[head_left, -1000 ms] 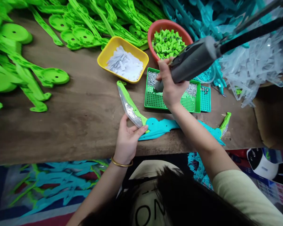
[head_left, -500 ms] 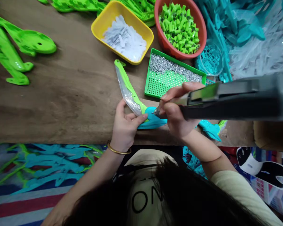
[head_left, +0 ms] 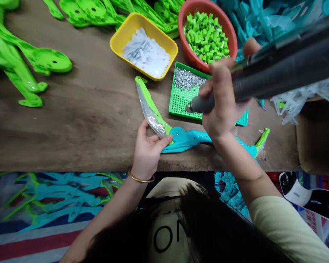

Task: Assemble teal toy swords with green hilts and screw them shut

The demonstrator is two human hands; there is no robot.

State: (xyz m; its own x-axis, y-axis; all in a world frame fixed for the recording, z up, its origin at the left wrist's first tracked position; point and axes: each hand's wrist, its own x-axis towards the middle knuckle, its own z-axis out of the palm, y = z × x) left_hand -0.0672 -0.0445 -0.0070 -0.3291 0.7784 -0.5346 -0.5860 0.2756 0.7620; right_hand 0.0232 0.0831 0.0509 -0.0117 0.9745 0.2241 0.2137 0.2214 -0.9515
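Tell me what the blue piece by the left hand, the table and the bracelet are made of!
Blue piece: probably plastic, smooth, evenly coloured, slightly shiny. Table: looks like worn wood, dull brown with darker streaks. Bracelet: perhaps metal, gold-coloured and shiny.

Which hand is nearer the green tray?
Right. The right hand covers the right part of the green tray in this view; the left hand is below and left of it.

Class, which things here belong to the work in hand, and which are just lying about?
Seemingly in use:
blue-and-green piece, held by the left hand
dark tool, in the right hand
green tray of small silvery pieces, seen behind the tool

Untouched, perhaps just lying about:
yellow tub of white strips
red bowl of green parts
black-and-white object, lower right
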